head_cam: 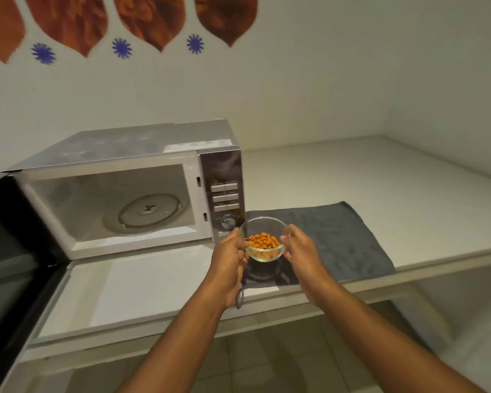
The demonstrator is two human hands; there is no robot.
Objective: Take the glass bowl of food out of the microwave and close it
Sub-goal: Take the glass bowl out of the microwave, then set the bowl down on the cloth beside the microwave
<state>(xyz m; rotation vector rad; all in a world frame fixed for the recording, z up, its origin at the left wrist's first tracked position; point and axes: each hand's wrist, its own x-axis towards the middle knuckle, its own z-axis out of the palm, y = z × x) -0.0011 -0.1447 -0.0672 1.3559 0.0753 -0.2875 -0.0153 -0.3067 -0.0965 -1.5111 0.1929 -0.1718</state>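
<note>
Both hands hold the glass bowl (264, 240) between them, the left hand (229, 258) gripping its left rim and the right hand (300, 251) its right rim. Small orange pieces of food (262, 241) lie in the bottom of the bowl. It is lifted above a grey cloth (335, 236) spread on the white table (380, 177), which stretches away under and past the hands. To the left of the hands stands the microwave (142, 177), its door (9, 251) swung wide open at the far left. Inside, the glass turntable (149, 209) sits bare.
</note>
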